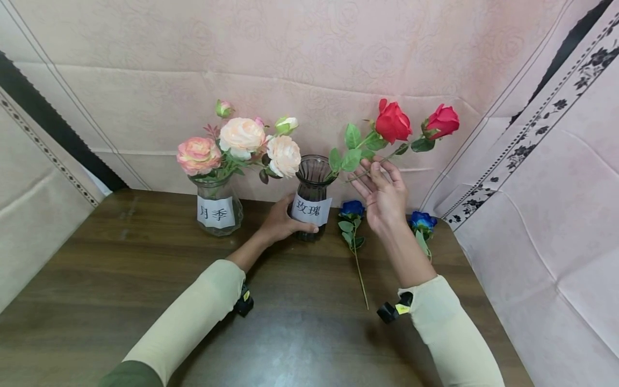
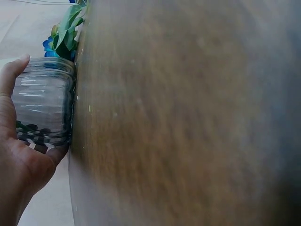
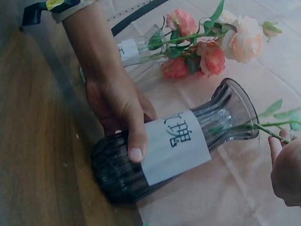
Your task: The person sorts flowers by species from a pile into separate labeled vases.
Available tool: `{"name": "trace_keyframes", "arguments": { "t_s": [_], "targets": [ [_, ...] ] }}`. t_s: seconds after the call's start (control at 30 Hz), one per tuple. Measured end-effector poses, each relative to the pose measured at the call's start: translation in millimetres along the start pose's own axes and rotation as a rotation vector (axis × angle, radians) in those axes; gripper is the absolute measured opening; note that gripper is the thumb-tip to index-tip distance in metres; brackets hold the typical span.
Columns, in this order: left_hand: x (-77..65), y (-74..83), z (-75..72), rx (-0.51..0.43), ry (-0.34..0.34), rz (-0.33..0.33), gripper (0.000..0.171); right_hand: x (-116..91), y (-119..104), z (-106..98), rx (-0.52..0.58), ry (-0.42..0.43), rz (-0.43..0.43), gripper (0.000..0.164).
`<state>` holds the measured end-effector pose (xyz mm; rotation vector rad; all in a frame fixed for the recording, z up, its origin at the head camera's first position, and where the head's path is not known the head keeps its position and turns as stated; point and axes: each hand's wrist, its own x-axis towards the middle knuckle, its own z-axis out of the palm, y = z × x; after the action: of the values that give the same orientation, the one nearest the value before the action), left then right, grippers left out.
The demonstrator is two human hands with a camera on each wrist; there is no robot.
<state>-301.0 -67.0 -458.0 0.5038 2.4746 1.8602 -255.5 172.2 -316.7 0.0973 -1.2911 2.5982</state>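
A dark ribbed glass vase (image 1: 306, 191) with a white label stands upright near the back of the table. My left hand (image 1: 285, 219) grips its lower body, thumb across the front; the left wrist view shows that hand (image 2: 23, 160) around the glass. My right hand (image 1: 386, 196) pinches the stem of a red rose (image 1: 441, 122) beside the vase's mouth, the stem's lower end close to the rim (image 3: 251, 110). Another red rose (image 1: 393, 122) leans right, its leafy stem reaching into the mouth. The right hand (image 3: 288, 172) is cut off in the right wrist view.
Left of the dark vase, a clear labelled vase (image 1: 217, 213) holds several pink and cream flowers (image 1: 242, 137). A blue rose (image 1: 352, 208) lies on the wooden table (image 1: 159, 279) by the dark vase; another blue rose (image 1: 423, 221) is right of my right forearm. Patterned cloth (image 1: 309, 48) hangs behind.
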Motion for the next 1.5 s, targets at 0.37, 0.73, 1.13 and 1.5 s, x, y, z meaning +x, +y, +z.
{"name": "trace_keyframes", "arguments": {
  "t_s": [0.37, 0.73, 1.13, 1.5],
  "targets": [
    [0.2, -0.5, 0.0, 0.013, 0.001, 0.009, 0.088, 9, 1, 24, 0.004, 0.004, 0.040, 0.011],
    [0.3, -0.4, -0.6, 0.017, 0.005, 0.006, 0.089, 9, 14, 34, -0.213, 0.003, -0.067, 0.009],
    [0.5, 0.1, 0.0, 0.004, 0.005, 0.007, 0.094, -7, 36, 27, -0.759, -0.063, -0.291, 0.025],
    [-1.0, 2.2, 0.6, -0.026, 0.000, 0.009, 0.083, -19, 50, 28, -1.214, -0.163, -0.594, 0.041]
  ]
}}
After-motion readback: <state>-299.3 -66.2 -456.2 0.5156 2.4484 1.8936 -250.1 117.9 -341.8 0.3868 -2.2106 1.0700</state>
